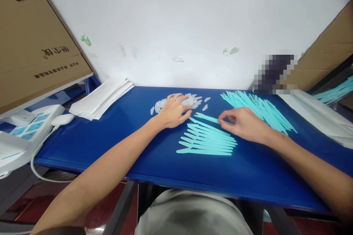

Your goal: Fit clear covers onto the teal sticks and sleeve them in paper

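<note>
Fingers of the left hand [173, 112] lie spread over a heap of translucent pieces [193, 101]; whether they grip one, I cannot tell. Those of the right hand [245, 123] pinch one turquoise stick [206, 118], its free end pointing left, just beside the left thumb. At far left stand one carton [41, 33] and one power strip [38, 126], then one white disc [63, 119] on a cable and one white sheaf [102, 97] on the blue table [110, 147]. The single heap is too jumbled to count; one piece lies loose at its left, two at its right. Nearer the person, below both hands' fingertips, is one row [209, 142] of about eight sticks. Beyond the right hand sits one pile [259, 110] of sticks, uncountable, then a second sheaf [322, 117].
</note>
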The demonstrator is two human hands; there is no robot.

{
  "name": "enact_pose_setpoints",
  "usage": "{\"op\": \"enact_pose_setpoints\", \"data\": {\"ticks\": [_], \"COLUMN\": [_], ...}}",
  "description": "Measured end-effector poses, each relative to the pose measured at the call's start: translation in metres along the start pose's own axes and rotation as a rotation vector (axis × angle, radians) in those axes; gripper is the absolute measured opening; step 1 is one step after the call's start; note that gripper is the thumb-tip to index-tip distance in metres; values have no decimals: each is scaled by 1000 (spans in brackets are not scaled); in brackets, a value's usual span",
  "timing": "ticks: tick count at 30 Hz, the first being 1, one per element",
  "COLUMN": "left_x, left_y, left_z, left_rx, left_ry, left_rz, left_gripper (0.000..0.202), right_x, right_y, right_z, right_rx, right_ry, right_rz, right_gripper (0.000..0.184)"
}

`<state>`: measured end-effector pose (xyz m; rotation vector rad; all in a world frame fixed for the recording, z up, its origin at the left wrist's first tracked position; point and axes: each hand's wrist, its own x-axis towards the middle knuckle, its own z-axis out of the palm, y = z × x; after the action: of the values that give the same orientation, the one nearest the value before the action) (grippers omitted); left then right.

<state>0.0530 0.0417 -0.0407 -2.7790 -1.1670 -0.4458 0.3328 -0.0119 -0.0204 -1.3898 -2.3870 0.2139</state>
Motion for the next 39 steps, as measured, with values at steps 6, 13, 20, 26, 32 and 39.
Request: {"op": "enact_pose_setpoints", "data": {"ticks": [6, 13, 20, 26, 32, 39], "left_x": [-4, -2, -3, -2, -2, -2], "left_y": [-8, -9, -8, -3, 1, 5], "left_z": [1, 3, 5, 1, -2, -2], "left_rx": [34, 6, 46, -3, -35, -59], "left_ry": [80, 77, 94, 177, 206, 266], "left_rz": [-23, -67, -29, -37, -30, 48], "left_gripper": [30, 22, 27, 26, 24, 24], "right_x": [2, 3, 2, 3, 2, 2], "right_y": [11, 15, 15, 14, 13, 12], "right_z": [-1, 6, 7, 6, 5, 6], "right_rx": [-34, -2, -25, -45, -52, -64], "right_ry": [108, 72, 55, 40, 52, 77], "right_rz": [-10, 19, 50, 47, 29, -24], "right_gripper": [29, 28, 32, 37, 39, 38]}}
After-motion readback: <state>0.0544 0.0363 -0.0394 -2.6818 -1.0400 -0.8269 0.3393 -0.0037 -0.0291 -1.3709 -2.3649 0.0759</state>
